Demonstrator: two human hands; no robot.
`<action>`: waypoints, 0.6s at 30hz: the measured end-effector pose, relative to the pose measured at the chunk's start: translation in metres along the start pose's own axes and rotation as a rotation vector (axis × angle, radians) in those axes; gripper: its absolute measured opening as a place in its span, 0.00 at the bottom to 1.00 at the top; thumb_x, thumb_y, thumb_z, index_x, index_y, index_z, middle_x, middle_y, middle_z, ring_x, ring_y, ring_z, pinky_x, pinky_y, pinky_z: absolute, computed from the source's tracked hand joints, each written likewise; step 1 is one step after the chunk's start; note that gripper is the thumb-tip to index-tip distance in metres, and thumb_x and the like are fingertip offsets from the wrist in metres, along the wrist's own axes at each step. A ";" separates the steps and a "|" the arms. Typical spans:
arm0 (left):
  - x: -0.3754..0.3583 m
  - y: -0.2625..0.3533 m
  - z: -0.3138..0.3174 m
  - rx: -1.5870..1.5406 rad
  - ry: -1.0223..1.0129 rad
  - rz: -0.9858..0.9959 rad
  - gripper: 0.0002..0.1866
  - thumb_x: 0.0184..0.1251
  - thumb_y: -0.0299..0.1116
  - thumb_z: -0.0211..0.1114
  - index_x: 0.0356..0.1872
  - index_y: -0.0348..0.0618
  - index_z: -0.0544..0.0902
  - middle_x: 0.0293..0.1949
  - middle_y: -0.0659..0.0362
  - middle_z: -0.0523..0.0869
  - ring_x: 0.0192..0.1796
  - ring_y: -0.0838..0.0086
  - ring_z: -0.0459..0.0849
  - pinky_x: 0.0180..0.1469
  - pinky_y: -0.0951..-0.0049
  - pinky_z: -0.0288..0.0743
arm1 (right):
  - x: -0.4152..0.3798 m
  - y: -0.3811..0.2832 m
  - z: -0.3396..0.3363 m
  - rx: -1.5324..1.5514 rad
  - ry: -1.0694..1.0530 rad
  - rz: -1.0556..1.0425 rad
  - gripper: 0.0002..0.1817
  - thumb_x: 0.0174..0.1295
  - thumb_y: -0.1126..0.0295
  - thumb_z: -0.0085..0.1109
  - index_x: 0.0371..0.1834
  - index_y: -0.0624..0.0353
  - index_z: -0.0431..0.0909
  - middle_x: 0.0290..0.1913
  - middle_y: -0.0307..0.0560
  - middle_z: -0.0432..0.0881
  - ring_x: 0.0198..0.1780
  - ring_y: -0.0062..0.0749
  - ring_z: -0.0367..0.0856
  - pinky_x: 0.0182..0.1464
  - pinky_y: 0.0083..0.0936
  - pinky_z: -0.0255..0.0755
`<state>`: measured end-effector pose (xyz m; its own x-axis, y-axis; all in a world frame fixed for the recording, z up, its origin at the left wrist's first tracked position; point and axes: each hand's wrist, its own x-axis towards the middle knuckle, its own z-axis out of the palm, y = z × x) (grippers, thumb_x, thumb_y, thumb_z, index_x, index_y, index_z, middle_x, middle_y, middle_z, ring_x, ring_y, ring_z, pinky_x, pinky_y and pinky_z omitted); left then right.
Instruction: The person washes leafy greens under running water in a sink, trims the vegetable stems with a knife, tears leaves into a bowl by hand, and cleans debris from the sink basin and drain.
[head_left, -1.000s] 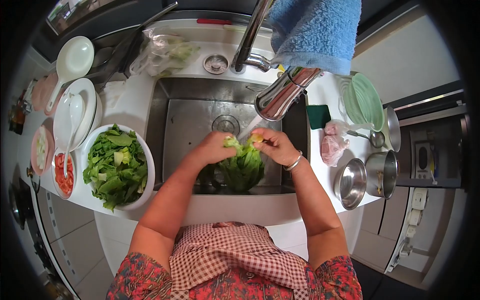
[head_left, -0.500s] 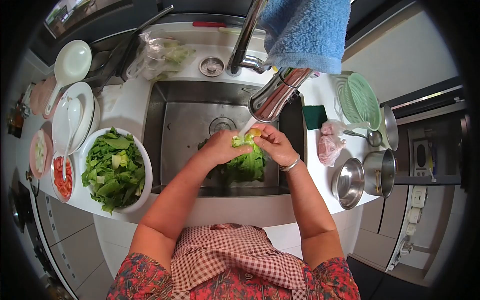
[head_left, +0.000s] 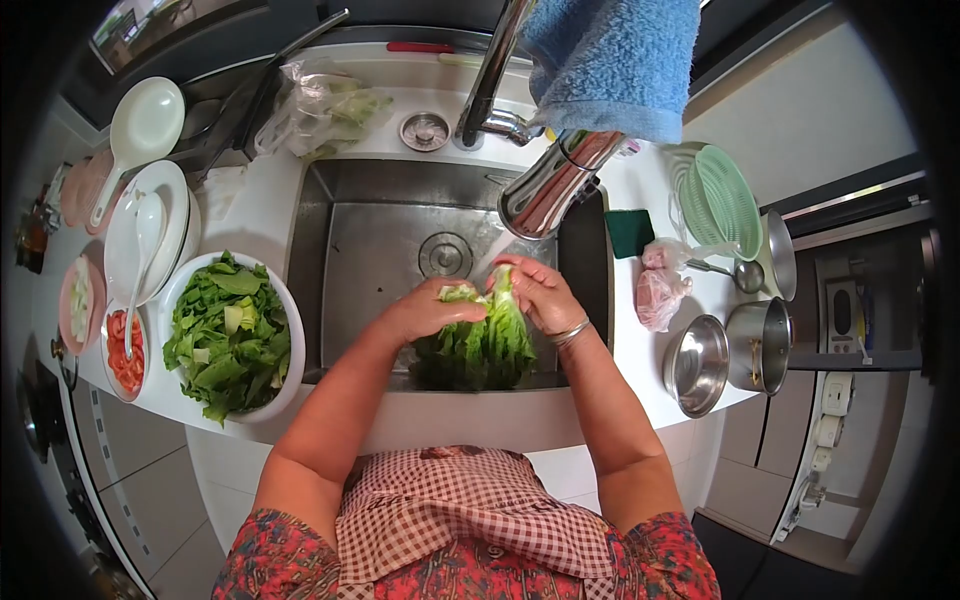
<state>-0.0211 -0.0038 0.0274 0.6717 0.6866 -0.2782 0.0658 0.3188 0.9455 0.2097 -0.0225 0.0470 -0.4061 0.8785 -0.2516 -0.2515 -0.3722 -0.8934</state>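
Note:
Both hands are over the sink (head_left: pixel 350 250), gripping leafy lettuce (head_left: pixel 500 345) at its pale stem ends. My left hand (head_left: pixel 432 307) is closed on the lettuce stems at the left. Fingers and thumb of my right hand (head_left: pixel 540 295) pinch a stem at the right. The green leaves hang down toward the near side of the sink. Water runs from the faucet (head_left: pixel 545 195) just above my right hand. Some of the lower leaves are partly hidden behind my hands.
Left of the sink stands a white bowl (head_left: pixel 298 350) of cut greens, near a bowl of sliced tomatoes (head_left: pixel 125 360) and stacked plates (head_left: pixel 125 240). On the right are a green scouring pad (head_left: pixel 629 234), bagged meat (head_left: pixel 660 290), a steel bowl (head_left: pixel 697 368) and a pot (head_left: pixel 757 345).
My hands have lowered slightly and moved a little apart, with the lettuce spread between them. The drain is now fully in view, and the water falls behind the right hand.

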 end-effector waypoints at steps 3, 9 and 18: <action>-0.007 0.001 -0.008 -0.064 0.085 -0.011 0.12 0.61 0.33 0.69 0.41 0.38 0.82 0.34 0.64 0.84 0.36 0.80 0.80 0.42 0.76 0.74 | 0.003 -0.003 -0.003 0.263 0.088 -0.084 0.21 0.72 0.70 0.48 0.65 0.67 0.67 0.47 0.50 0.82 0.47 0.31 0.80 0.53 0.27 0.73; 0.005 0.007 -0.004 -0.223 0.108 0.083 0.14 0.64 0.29 0.68 0.48 0.35 0.80 0.34 0.61 0.83 0.35 0.78 0.81 0.42 0.74 0.77 | 0.004 -0.002 -0.010 0.558 0.084 -0.117 0.20 0.68 0.68 0.44 0.61 0.66 0.69 0.45 0.53 0.80 0.47 0.41 0.81 0.55 0.39 0.74; 0.016 0.012 0.027 0.446 0.241 0.142 0.16 0.62 0.40 0.71 0.42 0.38 0.84 0.27 0.58 0.85 0.31 0.75 0.82 0.37 0.71 0.76 | 0.010 -0.005 0.016 0.091 0.246 -0.068 0.18 0.73 0.63 0.48 0.60 0.61 0.73 0.47 0.41 0.81 0.48 0.21 0.77 0.55 0.20 0.70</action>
<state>0.0103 -0.0069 0.0387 0.5113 0.8505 -0.1238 0.3300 -0.0613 0.9420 0.1925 -0.0172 0.0549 -0.1629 0.9447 -0.2845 -0.3535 -0.3251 -0.8771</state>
